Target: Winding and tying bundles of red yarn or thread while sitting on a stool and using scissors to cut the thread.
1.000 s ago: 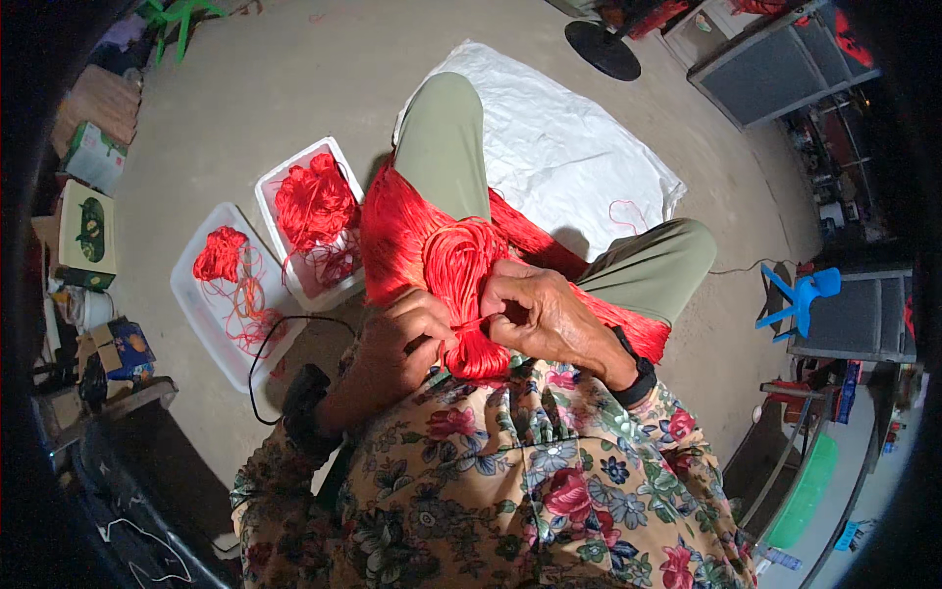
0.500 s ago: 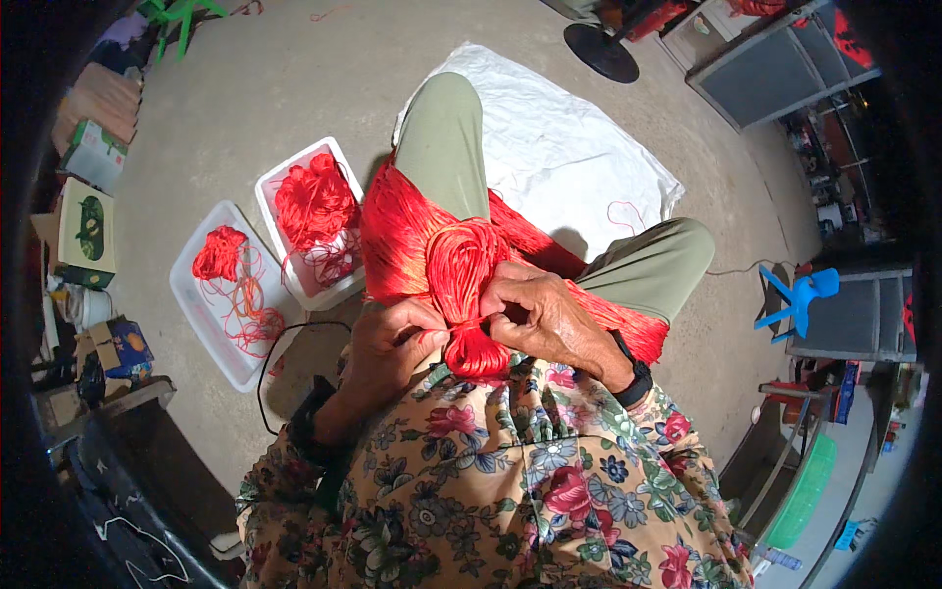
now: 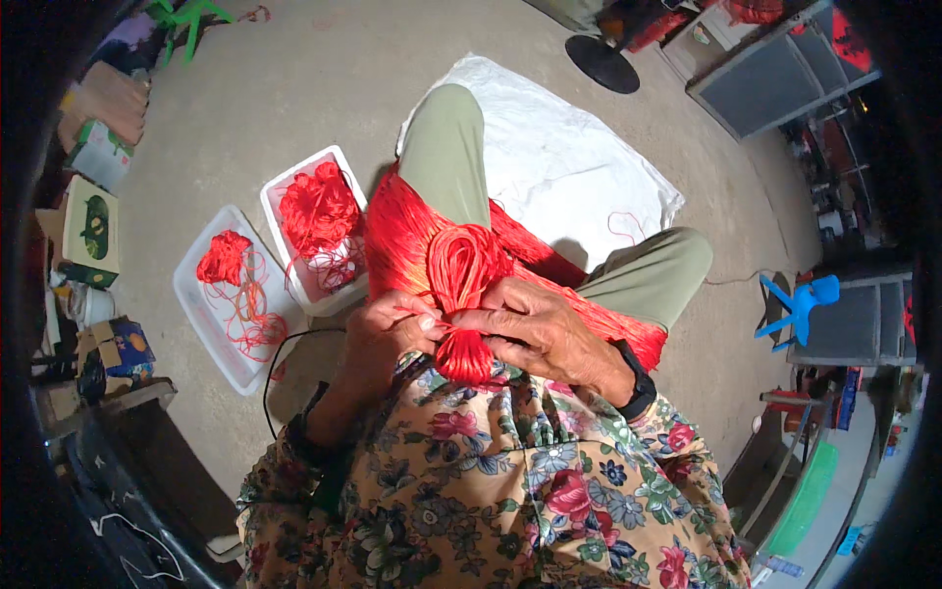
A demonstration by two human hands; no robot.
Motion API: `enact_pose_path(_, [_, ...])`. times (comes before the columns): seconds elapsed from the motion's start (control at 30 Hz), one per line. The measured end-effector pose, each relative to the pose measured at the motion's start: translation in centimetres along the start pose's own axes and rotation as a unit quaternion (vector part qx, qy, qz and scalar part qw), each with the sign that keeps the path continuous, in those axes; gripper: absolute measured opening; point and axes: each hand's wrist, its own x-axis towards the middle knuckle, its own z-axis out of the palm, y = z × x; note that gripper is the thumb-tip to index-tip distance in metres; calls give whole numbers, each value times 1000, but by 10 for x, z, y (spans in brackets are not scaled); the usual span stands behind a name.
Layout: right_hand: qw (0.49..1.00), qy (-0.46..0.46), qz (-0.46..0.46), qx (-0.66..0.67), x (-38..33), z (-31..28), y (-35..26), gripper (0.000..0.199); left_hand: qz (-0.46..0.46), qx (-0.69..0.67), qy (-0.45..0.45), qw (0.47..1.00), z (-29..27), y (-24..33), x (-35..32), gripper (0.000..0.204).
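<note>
A looped bundle of red cord lies in my lap, pinched in near its lower end, where a smaller rounded knob of loops sticks out. My left hand is closed at the left of this narrow waist, thumb and forefinger pinching a thin red cord. From the right, my right hand presses its fingers against the waist, gripping the bundle there. Long red strands spread over both thighs beneath it. The exact wrap of the thin cord is partly hidden by my fingers.
Left of me stand two white trays, one with a heap of red cord, the other with loose tangled strands. A white sheet lies under my legs. A blue stool is at the right, boxes at the far left.
My right hand has shifted its fingers leftward across the bundle's waist. The left hand has turned, its fingertips now higher with the thin cord. The view has moved slightly.
</note>
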Motion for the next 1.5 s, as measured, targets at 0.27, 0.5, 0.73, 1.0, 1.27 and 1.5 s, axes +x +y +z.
enact_pose_path(0.27, [992,120,36,-8,32,-32,-46,33,100,57,-27,993,7,43,-17,20])
enact_pose_path(0.5, [976,170,103,89,49,-29,-57,31,350,163,-114,915,18,48,-19,56])
enact_pose_path(0.73, [945,112,185,246,79,-20,-49,32,288,116,-79,947,1,45,-6,38])
enact_pose_path(1.0, [935,135,232,233,97,-67,-3,30,202,-89,112,969,-95,36,9,25])
enact_pose_path(1.27, [923,136,253,256,108,-93,69,29,145,33,463,874,-244,-78,9,14])
enact_pose_path(1.5, [908,108,332,230,130,-67,82,20,61,-11,565,823,-296,-117,8,12])
